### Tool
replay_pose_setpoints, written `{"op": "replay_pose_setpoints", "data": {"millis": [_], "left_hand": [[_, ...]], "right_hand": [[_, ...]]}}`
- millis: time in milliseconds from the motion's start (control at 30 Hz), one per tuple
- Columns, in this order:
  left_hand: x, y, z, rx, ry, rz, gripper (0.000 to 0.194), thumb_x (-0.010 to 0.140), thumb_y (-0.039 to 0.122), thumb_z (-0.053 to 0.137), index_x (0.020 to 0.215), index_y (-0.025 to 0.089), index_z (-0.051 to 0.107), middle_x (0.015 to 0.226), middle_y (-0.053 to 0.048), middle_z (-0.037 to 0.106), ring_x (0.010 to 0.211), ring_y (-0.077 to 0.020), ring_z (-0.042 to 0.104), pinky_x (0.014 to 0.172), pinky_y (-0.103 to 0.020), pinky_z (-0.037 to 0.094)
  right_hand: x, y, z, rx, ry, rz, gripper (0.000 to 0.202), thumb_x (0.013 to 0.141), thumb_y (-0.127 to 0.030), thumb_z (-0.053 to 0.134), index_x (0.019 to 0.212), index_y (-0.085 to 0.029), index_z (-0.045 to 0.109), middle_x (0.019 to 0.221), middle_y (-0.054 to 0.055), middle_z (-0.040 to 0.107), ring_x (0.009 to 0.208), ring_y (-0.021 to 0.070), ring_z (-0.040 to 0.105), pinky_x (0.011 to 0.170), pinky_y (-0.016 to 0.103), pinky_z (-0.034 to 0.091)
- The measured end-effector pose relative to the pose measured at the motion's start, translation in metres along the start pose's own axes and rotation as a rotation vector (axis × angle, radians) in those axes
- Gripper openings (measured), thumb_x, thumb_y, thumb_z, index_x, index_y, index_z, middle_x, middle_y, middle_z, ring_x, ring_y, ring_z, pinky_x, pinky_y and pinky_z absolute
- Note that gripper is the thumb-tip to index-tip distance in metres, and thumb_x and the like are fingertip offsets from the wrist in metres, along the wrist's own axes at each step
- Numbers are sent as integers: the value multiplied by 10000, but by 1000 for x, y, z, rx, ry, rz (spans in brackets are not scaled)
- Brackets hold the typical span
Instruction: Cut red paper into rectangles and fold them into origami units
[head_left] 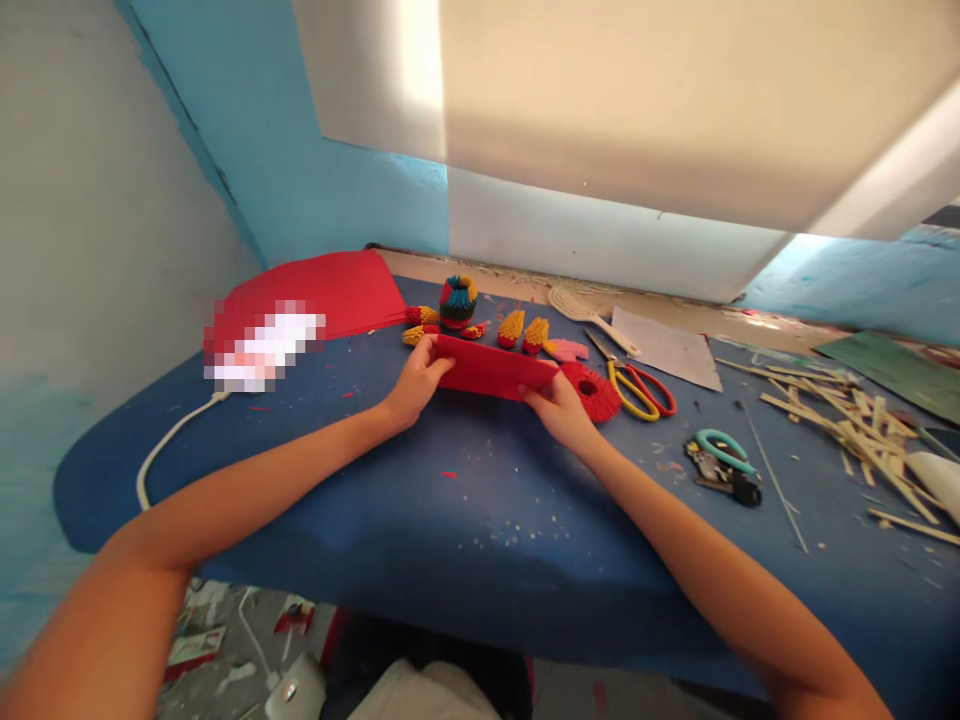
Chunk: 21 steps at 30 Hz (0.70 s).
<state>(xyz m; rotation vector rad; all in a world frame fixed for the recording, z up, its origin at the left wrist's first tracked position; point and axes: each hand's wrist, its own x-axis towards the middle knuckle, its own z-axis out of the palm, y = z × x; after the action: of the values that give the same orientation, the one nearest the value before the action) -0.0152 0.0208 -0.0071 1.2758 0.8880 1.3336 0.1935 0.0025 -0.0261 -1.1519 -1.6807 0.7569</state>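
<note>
A strip of red paper [487,369] is stretched between my hands above the blue table. My left hand [417,385] pinches its left end, thumb in front. At the right end, my right hand [559,402] grips it the same way. Just behind the strip stands a small multicoloured pot of folded paper pieces [457,303], with small yellow-and-red folded-paper pieces [511,329] around it. A red folded-paper ring [598,393] lies beside my right hand, close to scissors [643,390] with yellow and red handles.
Red sheets [322,290] are stacked at the back left, near a blurred white object with a cable [161,440]. A hairbrush [592,318], white paper [667,347], teal-handled pliers [724,465], a thin rod [776,480] and scattered wooden sticks [855,430] lie to the right.
</note>
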Motion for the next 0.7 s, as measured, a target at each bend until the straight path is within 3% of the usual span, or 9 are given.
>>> {"op": "replay_pose_setpoints", "data": {"millis": [167,300,333,433,600,700], "left_hand": [[1,-13,2,66,-20,7,221,791,198,467,1007,151,486,1034,-70,602,1019,-202,547,968,-375,388],[-6,-18,7,142,-21,59,230,852,238,436,1068,161,455,1112,-71,554,1110,-206,488,1034,-379,315],[-10,-17,10,159,-22,70,231,861,247,435,1076,165,445,1111,-67,548,1114,-202,480,1040,-377,303],[-25,-7,19,218,-69,90,207,882,296,426,1044,168,427,1030,-61,554,1043,-191,503,1004,-376,336],[-42,3,29,299,-316,196,313,877,418,424,1076,186,359,1055,-77,515,978,-184,520,898,-356,425],[-38,0,28,314,-259,209,254,885,359,417,1059,177,383,1015,-72,528,934,-178,530,865,-349,436]], "right_hand": [[-1,-8,-6,-144,87,31,240,739,-249,552,966,-178,516,917,69,611,807,199,564,725,345,446],[-8,-27,2,-227,73,2,70,740,-221,533,762,-200,470,628,-20,528,555,132,474,552,269,376],[-11,-32,6,-237,61,-16,104,735,-213,533,710,-207,433,586,-37,486,517,117,438,523,256,347],[-18,-45,20,-242,8,-88,191,708,-175,543,659,-213,362,582,-50,436,511,98,397,507,239,315],[-24,-53,32,-209,-63,-146,168,705,-176,554,709,-207,389,641,-34,475,539,96,433,508,229,351],[-24,-52,31,-191,-92,-150,172,696,-169,569,756,-206,412,662,-38,486,521,86,442,497,221,366]]}}
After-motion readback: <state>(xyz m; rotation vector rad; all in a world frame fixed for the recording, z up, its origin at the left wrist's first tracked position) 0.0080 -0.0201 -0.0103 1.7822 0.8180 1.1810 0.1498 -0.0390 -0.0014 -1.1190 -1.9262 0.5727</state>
